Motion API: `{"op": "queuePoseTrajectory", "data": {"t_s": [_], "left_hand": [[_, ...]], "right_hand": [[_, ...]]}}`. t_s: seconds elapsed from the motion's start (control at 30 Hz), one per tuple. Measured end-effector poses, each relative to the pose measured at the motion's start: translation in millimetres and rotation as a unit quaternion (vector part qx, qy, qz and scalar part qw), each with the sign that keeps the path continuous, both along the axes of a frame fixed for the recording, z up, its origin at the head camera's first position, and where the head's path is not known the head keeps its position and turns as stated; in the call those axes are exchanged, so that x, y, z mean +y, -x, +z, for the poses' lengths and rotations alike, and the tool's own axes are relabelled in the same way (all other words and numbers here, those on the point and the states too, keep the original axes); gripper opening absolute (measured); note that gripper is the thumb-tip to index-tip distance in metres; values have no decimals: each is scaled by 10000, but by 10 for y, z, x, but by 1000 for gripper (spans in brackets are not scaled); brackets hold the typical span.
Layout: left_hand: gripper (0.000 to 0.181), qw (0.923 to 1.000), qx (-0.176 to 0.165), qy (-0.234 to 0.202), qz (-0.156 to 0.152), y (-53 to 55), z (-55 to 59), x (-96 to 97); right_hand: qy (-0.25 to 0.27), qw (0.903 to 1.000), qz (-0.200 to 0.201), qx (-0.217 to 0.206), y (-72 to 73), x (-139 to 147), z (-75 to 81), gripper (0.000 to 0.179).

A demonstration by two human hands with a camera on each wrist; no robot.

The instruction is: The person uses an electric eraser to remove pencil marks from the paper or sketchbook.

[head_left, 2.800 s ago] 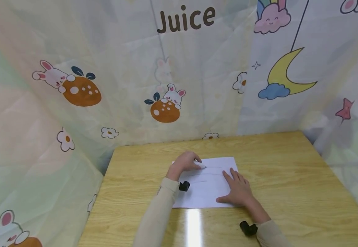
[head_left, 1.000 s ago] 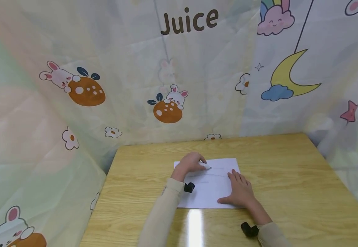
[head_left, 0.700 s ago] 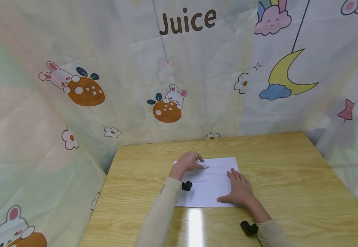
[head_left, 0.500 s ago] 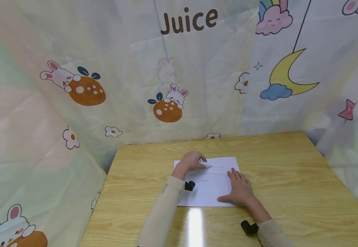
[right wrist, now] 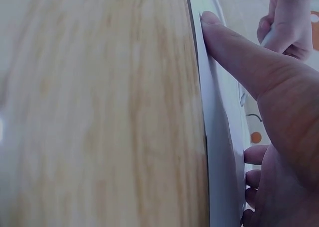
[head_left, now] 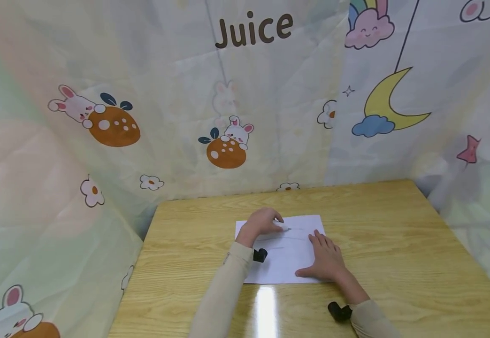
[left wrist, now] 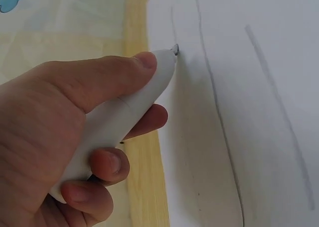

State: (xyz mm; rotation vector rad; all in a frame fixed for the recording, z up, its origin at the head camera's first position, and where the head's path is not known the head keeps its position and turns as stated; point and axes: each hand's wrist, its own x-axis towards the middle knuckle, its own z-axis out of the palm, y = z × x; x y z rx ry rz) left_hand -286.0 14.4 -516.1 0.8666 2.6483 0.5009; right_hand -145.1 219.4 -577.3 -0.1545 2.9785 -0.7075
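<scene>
A white sheet of paper (head_left: 285, 263) with several grey pencil lines lies on the table. My left hand (head_left: 263, 221) grips a thick white electric eraser (left wrist: 119, 112), thumb along its top and fingers curled beneath. Its small grey tip meets the end of the shortest line (left wrist: 173, 20), near the paper's far edge; bare paper shows behind the tip. A longer line (left wrist: 214, 92) and a broader one (left wrist: 279, 102) run beside it. My right hand (head_left: 326, 258) rests spread on the paper's right side, thumb at the near edge.
The wooden table (head_left: 397, 253) extends around the paper, with a glare strip in front. Printed cloth (head_left: 164, 94) hangs behind and at both sides. Black wrist devices (head_left: 340, 312) sit by both cuffs.
My left hand has moved slightly right across the paper with the electric eraser, and the farthest line shows shorter ahead of the tip. My right hand stays put on the paper.
</scene>
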Motion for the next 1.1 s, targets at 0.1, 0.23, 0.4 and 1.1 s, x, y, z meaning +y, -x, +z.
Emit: {"op": "queuePoseTrajectory", "data": {"t_s": [0.1, 0.23, 0.4, 1.1], "left_hand": [[23, 9999, 4, 88, 126, 0, 10, -12], [23, 9999, 45, 74, 147, 9, 2, -29], [22, 10000, -17, -22, 58, 14, -7, -4], [23, 9994, -42, 146, 321, 25, -21, -136]], "right_hand": [[-34, 10000, 17, -17, 11, -6, 13, 129], [-28, 10000, 19, 37, 2, -4, 23, 128], [-37, 10000, 29, 86, -2, 0, 0, 128], [33, 10000, -5, 9, 4, -17, -21, 130]]}}
